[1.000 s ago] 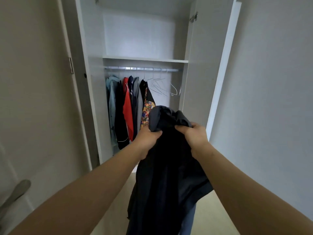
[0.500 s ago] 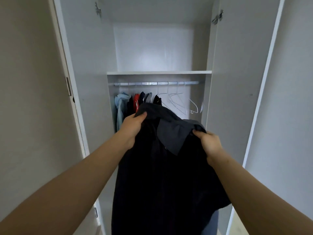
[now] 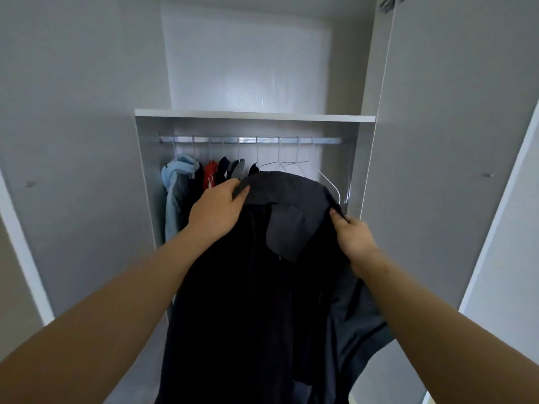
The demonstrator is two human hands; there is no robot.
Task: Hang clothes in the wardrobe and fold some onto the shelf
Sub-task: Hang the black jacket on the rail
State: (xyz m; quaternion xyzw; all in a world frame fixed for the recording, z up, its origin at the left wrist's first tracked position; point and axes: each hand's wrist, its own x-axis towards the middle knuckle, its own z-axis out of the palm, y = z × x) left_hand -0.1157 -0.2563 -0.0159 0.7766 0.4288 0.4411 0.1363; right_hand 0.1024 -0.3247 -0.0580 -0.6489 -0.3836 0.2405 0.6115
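A dark navy shirt (image 3: 262, 287) hangs in front of me, spread between both hands at its collar. My left hand (image 3: 217, 209) grips the collar's left side. My right hand (image 3: 354, 236) pinches the right shoulder edge. Behind the shirt is the open wardrobe with a metal rail (image 3: 250, 139). On the rail's left part hang a light blue garment (image 3: 178, 182), a red one (image 3: 210, 177) and some dark ones. Empty wire hangers (image 3: 294, 163) hang on its right part. A white shelf (image 3: 253, 115) runs above the rail.
The wardrobe's left door (image 3: 73, 170) and right door (image 3: 455, 170) stand open on either side of me. The compartment above the shelf shows a bare white back wall (image 3: 248, 59).
I have come closer to the wardrobe. Both hands have lifted the shirt and spread it wider at the collar, in front of the rail.
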